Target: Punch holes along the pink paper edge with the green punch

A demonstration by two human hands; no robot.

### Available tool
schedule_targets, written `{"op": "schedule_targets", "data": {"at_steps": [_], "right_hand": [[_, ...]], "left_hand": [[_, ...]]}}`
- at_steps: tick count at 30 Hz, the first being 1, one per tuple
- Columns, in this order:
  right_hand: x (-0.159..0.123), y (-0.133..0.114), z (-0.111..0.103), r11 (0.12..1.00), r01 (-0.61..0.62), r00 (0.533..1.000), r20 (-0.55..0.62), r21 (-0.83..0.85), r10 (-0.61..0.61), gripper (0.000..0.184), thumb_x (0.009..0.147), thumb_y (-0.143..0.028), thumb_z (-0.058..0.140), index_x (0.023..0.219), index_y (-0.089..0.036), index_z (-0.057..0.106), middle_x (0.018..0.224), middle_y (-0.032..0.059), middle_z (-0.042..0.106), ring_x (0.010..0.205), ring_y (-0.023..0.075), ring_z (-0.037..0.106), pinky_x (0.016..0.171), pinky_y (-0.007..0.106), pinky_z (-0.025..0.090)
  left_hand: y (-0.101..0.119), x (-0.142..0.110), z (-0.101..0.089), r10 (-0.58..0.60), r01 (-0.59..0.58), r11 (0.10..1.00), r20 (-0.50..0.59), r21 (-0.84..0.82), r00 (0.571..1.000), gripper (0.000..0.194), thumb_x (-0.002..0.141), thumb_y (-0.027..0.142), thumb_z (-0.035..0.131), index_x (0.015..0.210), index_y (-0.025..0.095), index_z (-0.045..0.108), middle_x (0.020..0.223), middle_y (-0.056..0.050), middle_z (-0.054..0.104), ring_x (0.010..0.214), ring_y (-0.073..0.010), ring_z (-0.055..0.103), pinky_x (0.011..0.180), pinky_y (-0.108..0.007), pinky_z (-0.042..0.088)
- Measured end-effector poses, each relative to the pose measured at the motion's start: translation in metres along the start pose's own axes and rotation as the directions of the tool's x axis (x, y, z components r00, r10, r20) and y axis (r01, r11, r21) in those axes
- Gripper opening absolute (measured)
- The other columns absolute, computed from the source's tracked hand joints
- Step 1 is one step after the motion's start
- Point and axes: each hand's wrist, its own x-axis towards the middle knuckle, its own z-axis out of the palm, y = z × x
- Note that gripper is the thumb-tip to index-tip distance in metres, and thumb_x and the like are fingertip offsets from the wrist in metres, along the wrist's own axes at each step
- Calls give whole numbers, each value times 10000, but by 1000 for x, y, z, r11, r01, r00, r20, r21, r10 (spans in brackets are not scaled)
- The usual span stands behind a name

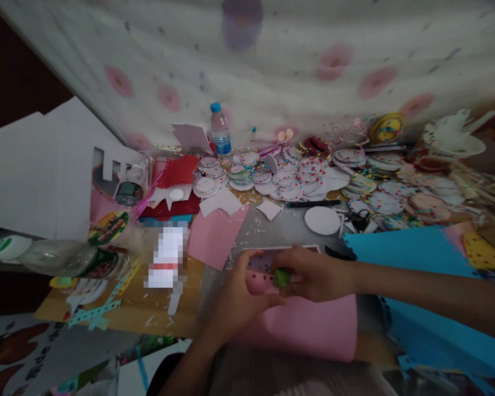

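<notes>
Right hand (309, 274) is clamped on a small green object (281, 278), over the dark-dotted edge of the curled pink paper sheet (313, 333), sheet's long side running roughly left-right. Left hand (239, 294) is just left, touching the sheet; can't tell if it's pinching tbh.

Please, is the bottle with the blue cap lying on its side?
No, the bottle stands upright, with its blue cap at the top, in front of the flowered cloth.
</notes>
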Motion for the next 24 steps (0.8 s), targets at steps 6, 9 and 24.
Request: {"op": "schedule_targets", "data": {"at_steps": [6, 9, 24], "right_hand": [[-6, 19, -2, 935, -31, 1000, 16, 353, 27, 341, 842, -441, 548, 990, -141, 616, 841, 34, 624, 764, 164, 562, 662, 269, 443], [-8, 29, 3, 954, -119, 989, -55, 274, 139, 293, 853, -408, 535, 966, -147, 606, 778, 25, 623, 675, 152, 555, 580, 250, 414], [-28, -11, -4, 988, 106, 982, -144, -109, -121, 188, 815, -339, 668, 888, -179, 601, 909, 48, 618, 877, 194, 564, 772, 298, 422]], "left_hand": [[-8, -3, -7, -57, 56, 998, 59, 30, 997, 299, 674, 122, 687, 955, 218, 657, 1012, -15, 697, 948, -202, 649, 846, -295, 478], [-10, -6, -6, -66, 65, 996, 16, 58, 998, 177, 683, 140, 674, 848, 202, 689, 894, -9, 722, 902, -200, 659, 823, -289, 492], [-6, -18, 6, 34, -34, 999, -64, 0, 997, 124, 780, 176, 603, 840, 189, 711, 845, -23, 745, 823, -173, 689, 750, -248, 540]]}}
